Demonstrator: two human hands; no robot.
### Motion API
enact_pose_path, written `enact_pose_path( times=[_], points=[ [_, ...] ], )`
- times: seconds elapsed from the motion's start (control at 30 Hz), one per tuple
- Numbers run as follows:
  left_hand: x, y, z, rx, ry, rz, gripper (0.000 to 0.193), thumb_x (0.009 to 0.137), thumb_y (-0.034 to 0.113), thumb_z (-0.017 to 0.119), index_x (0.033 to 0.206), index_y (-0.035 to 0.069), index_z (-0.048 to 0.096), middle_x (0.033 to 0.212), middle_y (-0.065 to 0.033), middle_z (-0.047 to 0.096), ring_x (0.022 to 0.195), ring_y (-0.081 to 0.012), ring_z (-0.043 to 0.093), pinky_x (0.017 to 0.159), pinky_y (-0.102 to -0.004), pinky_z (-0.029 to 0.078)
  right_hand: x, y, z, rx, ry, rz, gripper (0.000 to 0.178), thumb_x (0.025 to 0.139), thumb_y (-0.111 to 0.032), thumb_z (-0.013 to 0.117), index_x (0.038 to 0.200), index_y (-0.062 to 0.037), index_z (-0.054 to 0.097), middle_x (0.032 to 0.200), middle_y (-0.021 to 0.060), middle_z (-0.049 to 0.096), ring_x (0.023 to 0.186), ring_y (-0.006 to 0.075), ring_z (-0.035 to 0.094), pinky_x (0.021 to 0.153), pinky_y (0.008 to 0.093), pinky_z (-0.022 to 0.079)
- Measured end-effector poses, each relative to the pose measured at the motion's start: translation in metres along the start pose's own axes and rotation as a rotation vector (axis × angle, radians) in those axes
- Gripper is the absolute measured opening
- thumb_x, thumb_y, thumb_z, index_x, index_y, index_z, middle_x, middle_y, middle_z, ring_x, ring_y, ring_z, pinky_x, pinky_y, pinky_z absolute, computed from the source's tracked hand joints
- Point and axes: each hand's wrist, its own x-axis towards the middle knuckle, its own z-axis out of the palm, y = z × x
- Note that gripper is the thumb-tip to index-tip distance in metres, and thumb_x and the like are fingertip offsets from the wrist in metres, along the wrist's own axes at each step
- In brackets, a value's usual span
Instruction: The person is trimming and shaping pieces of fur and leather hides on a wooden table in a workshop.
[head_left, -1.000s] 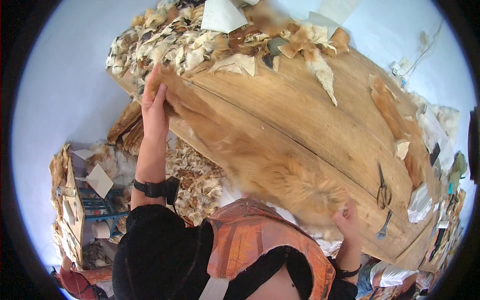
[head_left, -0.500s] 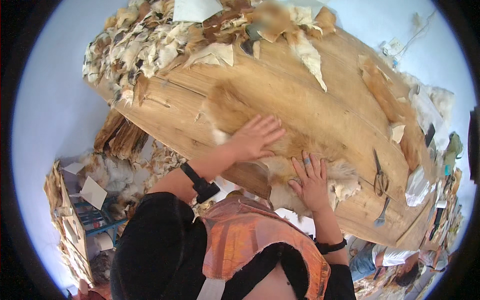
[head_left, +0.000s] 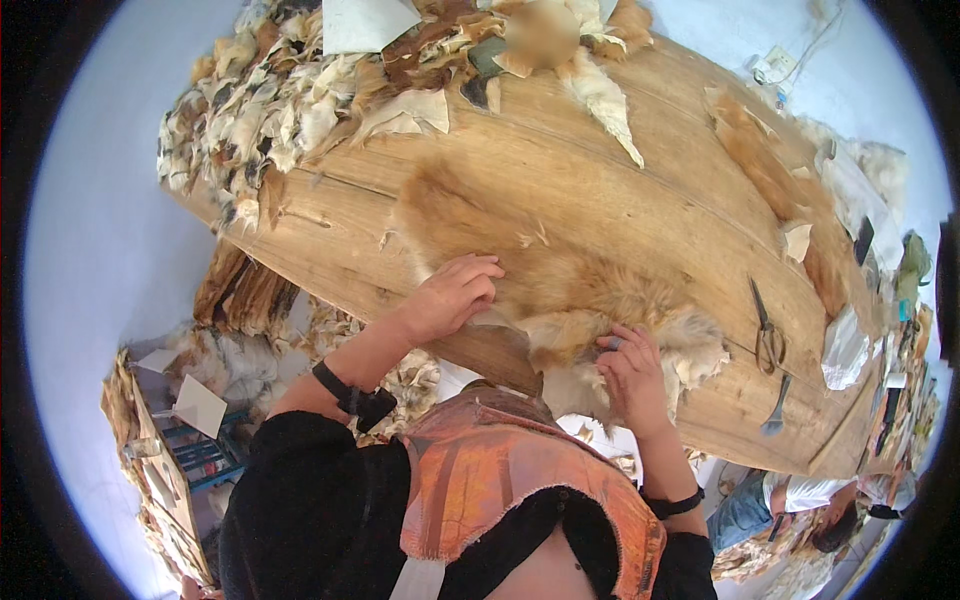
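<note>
A ginger fur pelt (head_left: 560,270) lies across the wooden table, its near edge pale and partly hanging over the front. My left hand (head_left: 455,295) is at the pelt's left near edge, fingers bent and closed on it, the thumb hidden underneath. On the right, my right hand (head_left: 635,378) has its fingers curled into the pale fur near the table's front edge; it wears a ring. A few loose tufts of hair rest on top of the pelt's middle.
Scissors (head_left: 766,330) and a brush-like flat tool (head_left: 776,408) lie to the right. Fur scraps (head_left: 290,110) are heaped at the far left. A long ginger pelt (head_left: 765,175) and a clear plastic bag (head_left: 846,350) lie at the right. Another person (head_left: 800,497) is at lower right.
Both hands were flat on the pelt with fingers spread; now their fingers are curled at its near edge. My left hand has drawn back toward me and left.
</note>
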Motion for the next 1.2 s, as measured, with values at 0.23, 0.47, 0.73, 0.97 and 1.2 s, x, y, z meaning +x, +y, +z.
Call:
enact_pose_path(
  times=[0.23, 0.47, 0.73, 0.97, 1.2],
  points=[
    [-0.004, 0.002, 0.007, -0.015, -0.103, -0.046, 0.014, 0.092, 0.013, 0.068, 0.101, 0.01, 0.057, 0.119, -0.0097, 0.067, 0.12, -0.0323, 0.062, 0.108, -0.0461, 0.045, 0.002, 0.0, -0.019, -0.017, -0.227, -0.043, 0.007, 0.089, -0.012, 0.069, 0.095, -0.0108, 0.067, 0.102, 0.007, 0.071, 0.114, 0.0297, 0.063, 0.109, 0.0513, 0.042],
    [0.043, -0.03, -0.009, 0.181, 0.157, -0.061, 0.024, 0.092, 0.02, 0.07, 0.112, 0.013, 0.06, 0.123, -0.0081, 0.064, 0.123, -0.0309, 0.057, 0.109, -0.049, 0.042, 0.036, 0.021, -0.018, -0.198, 0.161, 0.184, 0.023, 0.09, -0.025, 0.071, 0.109, -0.0114, 0.067, 0.103, 0.0103, 0.069, 0.104, 0.0318, 0.063, 0.102, 0.0465, 0.044],
    [0.05, -0.101, -0.042, 0.487, -0.003, -0.239, 0.039, 0.077, 0.038, 0.082, 0.105, 0.015, 0.065, 0.11, -0.0041, 0.059, 0.119, -0.0263, 0.052, 0.115, -0.0506, 0.029, 0.017, 0.113, -0.014, -0.401, 0.088, 0.327, 0.028, 0.088, -0.037, 0.075, 0.099, -0.0137, 0.066, 0.082, 0.0101, 0.06, 0.085, 0.034, 0.064, 0.074, 0.0494, 0.05],
    [0.073, -0.13, -0.045, 0.395, 0.179, -0.157, 0.042, 0.087, 0.039, 0.076, 0.117, 0.012, 0.063, 0.124, -0.0101, 0.061, 0.127, -0.0317, 0.05, 0.112, -0.0512, 0.032, 0.11, 0.149, -0.095, -0.37, -0.376, 0.29, 0.027, 0.09, -0.036, 0.072, 0.103, -0.0121, 0.069, 0.09, 0.011, 0.068, 0.087, 0.032, 0.068, 0.073, 0.0463, 0.053],
    [0.061, -0.156, -0.049, -0.001, 0.345, -0.322, 0.036, 0.097, 0.025, 0.061, 0.127, 0.007, 0.06, 0.136, -0.0161, 0.058, 0.129, -0.0365, 0.051, 0.112, -0.045, 0.037, 0.271, 0.182, -0.081, -0.024, -0.141, 0.312, 0.03, 0.093, -0.028, 0.067, 0.117, -0.0091, 0.068, 0.097, 0.0143, 0.071, 0.091, 0.0306, 0.069, 0.081, 0.0417, 0.054]
  ],
)
